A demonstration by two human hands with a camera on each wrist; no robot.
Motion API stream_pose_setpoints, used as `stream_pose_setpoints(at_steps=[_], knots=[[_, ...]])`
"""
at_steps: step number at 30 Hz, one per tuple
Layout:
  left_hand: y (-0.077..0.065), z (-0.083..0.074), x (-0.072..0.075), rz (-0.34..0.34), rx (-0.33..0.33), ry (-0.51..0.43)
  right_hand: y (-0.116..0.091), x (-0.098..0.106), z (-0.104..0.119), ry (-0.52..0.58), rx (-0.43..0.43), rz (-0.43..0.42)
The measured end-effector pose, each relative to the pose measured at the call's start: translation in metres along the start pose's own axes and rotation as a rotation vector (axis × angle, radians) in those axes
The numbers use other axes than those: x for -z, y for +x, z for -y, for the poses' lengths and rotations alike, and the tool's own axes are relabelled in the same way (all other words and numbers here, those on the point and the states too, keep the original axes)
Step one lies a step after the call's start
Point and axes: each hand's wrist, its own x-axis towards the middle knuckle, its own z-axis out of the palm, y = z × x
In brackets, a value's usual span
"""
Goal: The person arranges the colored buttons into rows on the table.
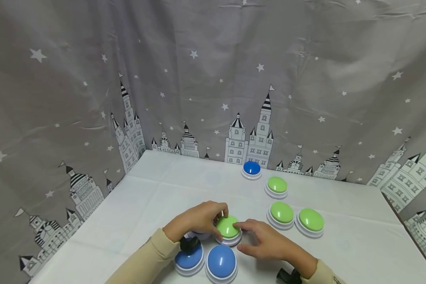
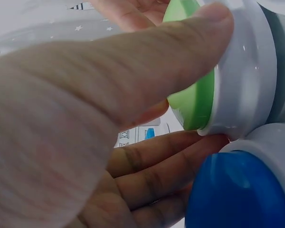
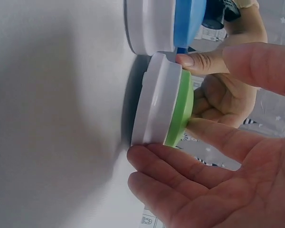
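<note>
A round green push button (image 1: 226, 227) on a white base is between both hands. My left hand (image 1: 203, 219) grips it, thumb on the near side of the white base (image 2: 244, 71) and fingers around the far side. My right hand (image 1: 264, 239) touches it from the right: the index fingertip meets the green dome (image 3: 184, 107), two other fingertips lie at the base's edge, and the thumb stands apart. In the right wrist view the button tilts, its left-hand side raised off the table. Just in front are two blue push buttons (image 1: 221, 261) (image 1: 189, 258); another blue-and-white one is mostly hidden under my left hand.
Three green push buttons (image 1: 282, 213) (image 1: 311, 219) (image 1: 277, 184) stand to the right on the white table (image 1: 145, 205). Further back, a dark blue push button (image 1: 251, 168) stands near the table's far edge. A grey curtain (image 1: 198, 79) with castles and stars hangs behind.
</note>
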Motion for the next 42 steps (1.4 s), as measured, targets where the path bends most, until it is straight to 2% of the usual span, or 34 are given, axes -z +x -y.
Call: stream_pose_setpoints(at_steps=[23, 33, 37, 42], knots=[[-0.001, 0.002, 0.0, -0.001, -0.002, 0.017, 0.0, -0.01, -0.002, -0.033, 0.04, -0.012], [-0.001, 0.001, 0.005, 0.072, 0.062, 0.011, 0.001, -0.003, -0.01, 0.05, 0.015, 0.02], [0.004, -0.002, 0.012, 0.1, 0.073, -0.004, 0.001, 0.007, -0.015, 0.075, 0.0, 0.012], [0.022, -0.001, 0.019, 0.06, 0.081, 0.0, 0.008, 0.027, -0.026, 0.087, 0.029, -0.061]])
